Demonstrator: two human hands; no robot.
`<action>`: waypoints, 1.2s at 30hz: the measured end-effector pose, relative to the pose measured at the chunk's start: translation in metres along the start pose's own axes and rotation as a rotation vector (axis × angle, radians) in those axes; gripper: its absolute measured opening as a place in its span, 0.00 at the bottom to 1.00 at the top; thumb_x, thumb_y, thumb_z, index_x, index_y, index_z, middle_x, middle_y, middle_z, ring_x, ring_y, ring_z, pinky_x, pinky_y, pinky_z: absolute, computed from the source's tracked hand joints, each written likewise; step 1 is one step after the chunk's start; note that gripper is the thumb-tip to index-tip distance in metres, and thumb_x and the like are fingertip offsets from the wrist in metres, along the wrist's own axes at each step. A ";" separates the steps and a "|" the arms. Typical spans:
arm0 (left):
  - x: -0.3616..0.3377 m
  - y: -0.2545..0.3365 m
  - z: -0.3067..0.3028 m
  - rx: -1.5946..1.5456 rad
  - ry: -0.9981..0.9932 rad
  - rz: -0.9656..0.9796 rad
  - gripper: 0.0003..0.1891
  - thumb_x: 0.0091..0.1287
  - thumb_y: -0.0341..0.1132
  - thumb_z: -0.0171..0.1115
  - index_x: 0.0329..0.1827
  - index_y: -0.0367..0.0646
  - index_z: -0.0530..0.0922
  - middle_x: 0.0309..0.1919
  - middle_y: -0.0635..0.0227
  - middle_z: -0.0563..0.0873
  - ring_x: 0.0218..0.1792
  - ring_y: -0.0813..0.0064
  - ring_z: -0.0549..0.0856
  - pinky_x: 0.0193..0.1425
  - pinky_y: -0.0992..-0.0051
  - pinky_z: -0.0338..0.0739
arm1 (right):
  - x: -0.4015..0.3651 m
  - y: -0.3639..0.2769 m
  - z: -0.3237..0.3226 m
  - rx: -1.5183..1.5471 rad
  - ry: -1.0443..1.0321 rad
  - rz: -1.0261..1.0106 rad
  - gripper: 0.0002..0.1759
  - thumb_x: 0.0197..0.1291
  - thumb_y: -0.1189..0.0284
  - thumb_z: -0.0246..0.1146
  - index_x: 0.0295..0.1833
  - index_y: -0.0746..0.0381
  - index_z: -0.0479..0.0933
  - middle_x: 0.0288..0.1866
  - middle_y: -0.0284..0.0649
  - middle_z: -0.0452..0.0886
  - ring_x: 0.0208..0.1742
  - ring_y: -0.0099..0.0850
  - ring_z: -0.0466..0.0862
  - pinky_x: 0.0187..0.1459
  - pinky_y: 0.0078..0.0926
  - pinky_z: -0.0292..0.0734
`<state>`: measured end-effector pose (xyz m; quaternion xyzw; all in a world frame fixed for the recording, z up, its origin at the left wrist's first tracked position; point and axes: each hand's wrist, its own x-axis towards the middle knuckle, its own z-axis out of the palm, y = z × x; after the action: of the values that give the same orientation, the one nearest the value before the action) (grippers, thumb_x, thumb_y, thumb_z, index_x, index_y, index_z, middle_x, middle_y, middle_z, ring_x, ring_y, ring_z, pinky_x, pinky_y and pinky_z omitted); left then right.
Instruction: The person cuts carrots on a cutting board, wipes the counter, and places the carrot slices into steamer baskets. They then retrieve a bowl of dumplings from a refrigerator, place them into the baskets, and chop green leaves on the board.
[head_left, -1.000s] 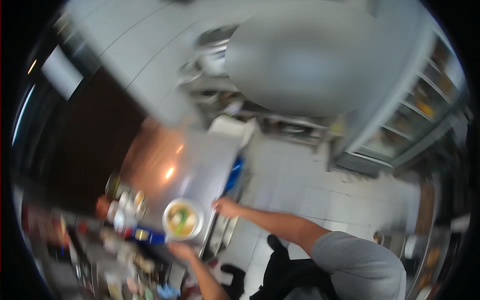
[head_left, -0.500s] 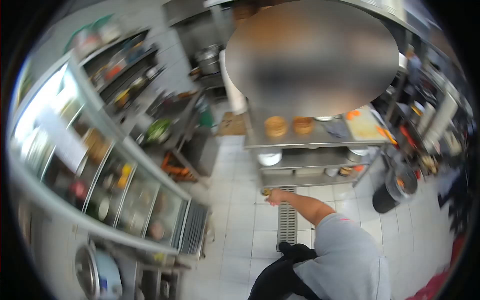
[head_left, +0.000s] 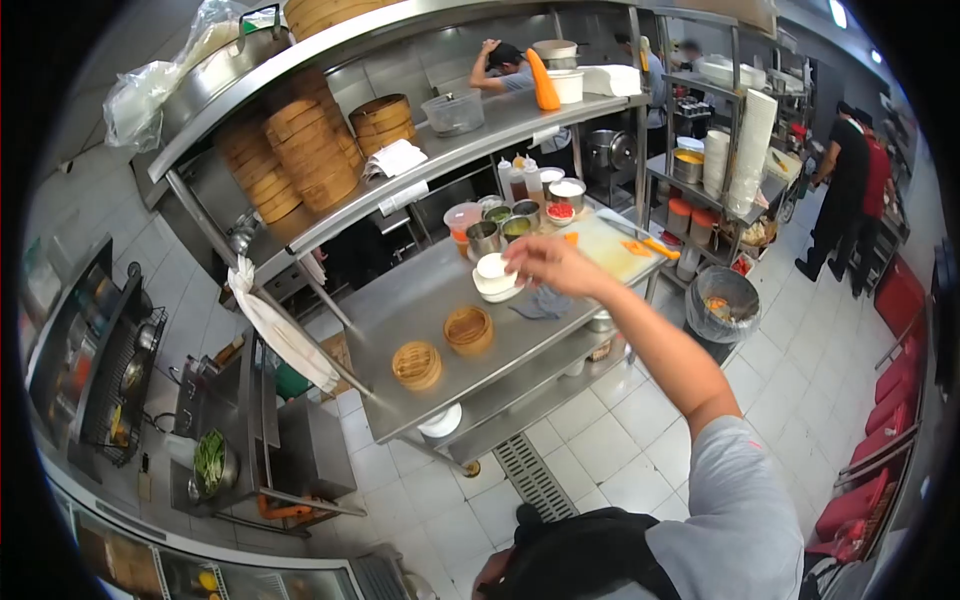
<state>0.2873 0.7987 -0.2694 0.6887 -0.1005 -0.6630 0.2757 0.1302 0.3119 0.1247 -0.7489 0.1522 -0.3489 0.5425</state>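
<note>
My right hand [head_left: 553, 266] reaches over the steel worktable [head_left: 372, 312], fingers bent and closed at the rim of a small white bowl [head_left: 491, 266]. Just below that bowl is another white bowl [head_left: 497, 289], which it partly covers. A crumpled grey cloth [head_left: 543, 303] lies on the table under my wrist. Nearer the front edge stand two round bamboo steamers, one [head_left: 468, 330] and another [head_left: 416, 366]. Beyond the bowls are a steel container [head_left: 484, 238] and a tub of chopped red food [head_left: 560, 211]. My left hand is out of sight; only a patch of skin shows beside my black apron.
Above the table runs a steel shelf [head_left: 470, 130] with stacked bamboo steamers [head_left: 310, 150]. To the right are a cutting board [head_left: 612, 252] with orange pieces and a lined bin [head_left: 722, 305]. A floor drain [head_left: 533, 470] lies below. Other people [head_left: 850, 190] stand at the back.
The view has swung left and come closer to the worktable. My right hand, earlier low over the floor drain in view, is now raised over the table at the white bowls.
</note>
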 end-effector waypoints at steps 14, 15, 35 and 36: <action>0.091 0.173 -0.105 -0.211 0.079 0.684 0.20 0.75 0.42 0.62 0.61 0.35 0.79 0.48 0.57 0.89 0.47 0.67 0.88 0.45 0.68 0.84 | 0.351 -0.109 -0.115 -1.419 0.362 -0.326 0.20 0.59 0.68 0.73 0.55 0.66 0.82 0.46 0.49 0.90 0.48 0.44 0.90 0.52 0.36 0.82; 0.059 0.228 -0.093 -0.107 0.089 0.781 0.14 0.78 0.33 0.58 0.60 0.35 0.80 0.47 0.59 0.89 0.50 0.67 0.88 0.49 0.68 0.86 | 0.362 -0.101 -0.119 -1.407 0.352 -0.294 0.25 0.56 0.65 0.75 0.56 0.67 0.82 0.48 0.50 0.89 0.50 0.48 0.90 0.54 0.40 0.82; -0.187 0.948 0.035 1.371 0.858 1.548 0.14 0.65 0.31 0.68 0.50 0.30 0.85 0.44 0.47 0.90 0.48 0.54 0.89 0.55 0.63 0.81 | 0.366 -0.103 -0.226 -0.758 0.257 -0.657 0.15 0.68 0.66 0.70 0.52 0.64 0.78 0.38 0.35 0.85 0.38 0.23 0.80 0.41 0.25 0.76; -0.181 0.963 0.042 1.369 0.858 1.533 0.14 0.65 0.31 0.68 0.50 0.30 0.85 0.44 0.47 0.90 0.48 0.54 0.89 0.55 0.63 0.81 | 0.348 -0.102 -0.229 -0.764 0.333 -0.705 0.18 0.66 0.64 0.71 0.52 0.65 0.78 0.42 0.38 0.87 0.39 0.27 0.83 0.43 0.29 0.79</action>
<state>0.4468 0.0822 0.3819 0.6233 -0.7400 0.1710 0.1861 0.2046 -0.0236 0.3809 -0.8331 0.0915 -0.5432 0.0504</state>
